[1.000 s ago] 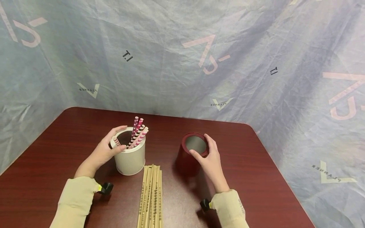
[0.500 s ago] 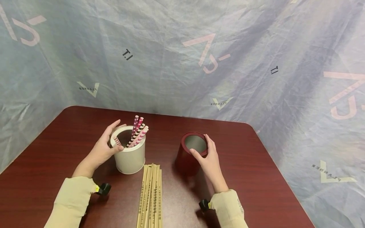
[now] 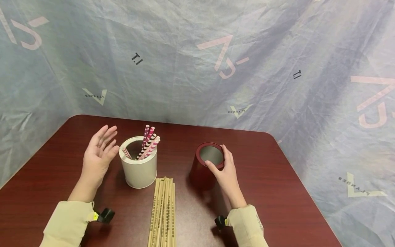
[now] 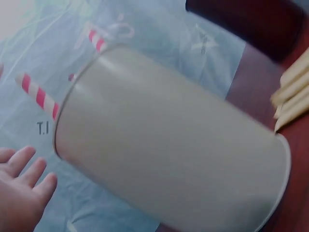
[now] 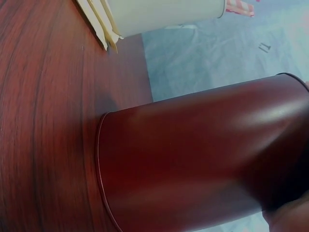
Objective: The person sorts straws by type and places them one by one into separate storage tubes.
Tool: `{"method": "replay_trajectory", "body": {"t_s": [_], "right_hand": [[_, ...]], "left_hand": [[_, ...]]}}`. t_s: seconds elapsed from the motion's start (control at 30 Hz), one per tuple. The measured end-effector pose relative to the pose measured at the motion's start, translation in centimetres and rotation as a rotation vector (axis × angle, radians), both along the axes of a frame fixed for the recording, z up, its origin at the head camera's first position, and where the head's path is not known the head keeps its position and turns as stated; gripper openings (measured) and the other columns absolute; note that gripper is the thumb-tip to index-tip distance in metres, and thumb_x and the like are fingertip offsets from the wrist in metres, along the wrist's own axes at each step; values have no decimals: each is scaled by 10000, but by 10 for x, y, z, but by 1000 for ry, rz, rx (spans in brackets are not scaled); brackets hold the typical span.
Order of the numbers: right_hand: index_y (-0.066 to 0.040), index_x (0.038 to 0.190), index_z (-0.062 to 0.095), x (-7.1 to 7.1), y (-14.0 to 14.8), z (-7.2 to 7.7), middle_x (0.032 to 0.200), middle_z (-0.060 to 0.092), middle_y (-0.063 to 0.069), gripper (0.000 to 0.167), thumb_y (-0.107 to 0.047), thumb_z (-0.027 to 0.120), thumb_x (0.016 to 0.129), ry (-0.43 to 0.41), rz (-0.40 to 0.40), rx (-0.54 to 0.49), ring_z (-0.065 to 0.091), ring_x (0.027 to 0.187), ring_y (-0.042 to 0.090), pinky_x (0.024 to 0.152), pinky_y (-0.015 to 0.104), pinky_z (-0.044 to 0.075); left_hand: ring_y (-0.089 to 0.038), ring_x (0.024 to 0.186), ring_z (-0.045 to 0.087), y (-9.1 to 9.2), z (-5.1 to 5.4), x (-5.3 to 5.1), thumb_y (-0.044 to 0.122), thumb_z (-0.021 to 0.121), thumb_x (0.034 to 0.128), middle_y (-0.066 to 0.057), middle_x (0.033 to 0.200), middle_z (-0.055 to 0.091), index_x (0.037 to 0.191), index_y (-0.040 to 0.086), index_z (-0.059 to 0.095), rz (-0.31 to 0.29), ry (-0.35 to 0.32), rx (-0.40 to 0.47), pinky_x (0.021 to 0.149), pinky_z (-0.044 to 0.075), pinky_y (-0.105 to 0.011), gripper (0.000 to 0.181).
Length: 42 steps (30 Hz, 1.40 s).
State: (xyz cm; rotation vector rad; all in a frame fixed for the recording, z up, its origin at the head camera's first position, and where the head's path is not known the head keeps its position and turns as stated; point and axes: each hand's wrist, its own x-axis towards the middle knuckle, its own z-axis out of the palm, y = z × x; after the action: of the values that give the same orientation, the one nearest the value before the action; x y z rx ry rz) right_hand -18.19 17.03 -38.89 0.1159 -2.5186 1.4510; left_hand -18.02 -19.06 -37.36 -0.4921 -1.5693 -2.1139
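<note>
A wrinkled grey-blue fabric backdrop (image 3: 185,72) with printed lettering surrounds a dark red wood-grain tabletop (image 3: 262,178). Upright on it, left of centre, stands a cylindrical off-white can (image 3: 140,175) holding patterned, tube-shaped straws (image 3: 151,150), most leaning to the right. The left hand (image 3: 98,154) is just beside this can, fingers spread and gripping nothing. Right of centre, a cylindrical glossy dark red can (image 3: 202,175) stands upright; the right hand (image 3: 226,173) grips its rim between thumb and fingers. Between the cans, toward the person, lies a bundle of slim tan printed sticks (image 3: 162,216).
</note>
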Motion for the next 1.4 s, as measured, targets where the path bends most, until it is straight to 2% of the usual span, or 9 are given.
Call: {"method": "replay_trajectory", "body": {"t_s": [0.13, 0.23, 0.43, 0.7, 0.87, 1.0, 1.1, 1.2, 1.4], "right_hand": [[-153, 1546, 209, 0, -1, 1, 1563, 289, 56, 864, -341, 711, 868, 2, 1, -3, 390, 1369, 259, 1065, 483, 392], [-149, 1547, 208, 1, -1, 1, 1562, 289, 58, 865, -338, 710, 869, 0, 1, -4, 388, 1372, 261, 1069, 486, 388], [-142, 1546, 206, 2, -1, 1, 1559, 293, 63, 867, -334, 711, 868, 0, -1, -4, 388, 1372, 262, 1072, 489, 382], [-130, 1545, 210, 3, -3, 3, 1558, 294, 68, 866, -325, 711, 866, 3, -4, -11, 399, 1363, 265, 1071, 485, 381], [-135, 1546, 209, 3, -3, 4, 1559, 293, 70, 862, -324, 708, 869, -2, -4, -10, 404, 1357, 271, 1062, 489, 389], [-138, 1546, 209, 3, -3, 4, 1558, 292, 71, 855, -323, 704, 873, -3, -3, -13, 408, 1350, 274, 1055, 491, 397], [-140, 1545, 212, 3, -2, 3, 1556, 295, 71, 852, -321, 704, 874, -3, -4, -15, 412, 1345, 274, 1054, 489, 399], [-144, 1545, 211, 2, -2, 3, 1555, 296, 70, 852, -324, 704, 875, -4, -2, -14, 412, 1345, 271, 1054, 485, 398], [-154, 1545, 210, 2, -2, 2, 1553, 297, 65, 846, -322, 703, 878, -5, 1, -21, 418, 1335, 268, 1046, 481, 404]], "left_hand": [[-86, 1204, 552, 7, 5, 9, -155, 541, 874, -10, 1292, 586, 1398, 56, 440, 148, -103, 60, 962, 447, -119, 573], [-93, 1142, 595, 12, 4, 14, -162, 551, 870, -8, 1216, 633, 1347, 47, 504, 218, -128, 123, 916, 472, -112, 523], [-79, 1052, 644, 18, -2, 25, -160, 559, 868, 8, 1105, 685, 1252, 59, 579, 284, -149, 164, 871, 485, -102, 442], [-4, 924, 654, 19, -15, 38, -156, 579, 858, 87, 978, 681, 1137, 152, 607, 323, -345, 53, 789, 495, -74, 417], [33, 832, 643, 19, -25, 45, -110, 604, 869, 144, 926, 663, 1077, 178, 572, 240, -442, 4, 735, 498, -77, 357], [43, 777, 628, 19, -32, 48, -102, 580, 882, 175, 872, 636, 1117, 69, 489, 157, -561, -45, 686, 516, -120, 305], [52, 753, 602, 20, -35, 48, -72, 544, 904, 161, 845, 598, 1168, -38, 418, 108, -688, -173, 664, 525, -145, 294], [27, 742, 588, 22, -37, 49, -33, 514, 930, 75, 880, 597, 1208, -109, 375, 26, -776, -307, 664, 537, -172, 321], [-106, 786, 619, 33, -43, 52, 11, 529, 922, -111, 948, 606, 1200, -145, 375, -151, -795, -482, 695, 569, -267, 354]]}}
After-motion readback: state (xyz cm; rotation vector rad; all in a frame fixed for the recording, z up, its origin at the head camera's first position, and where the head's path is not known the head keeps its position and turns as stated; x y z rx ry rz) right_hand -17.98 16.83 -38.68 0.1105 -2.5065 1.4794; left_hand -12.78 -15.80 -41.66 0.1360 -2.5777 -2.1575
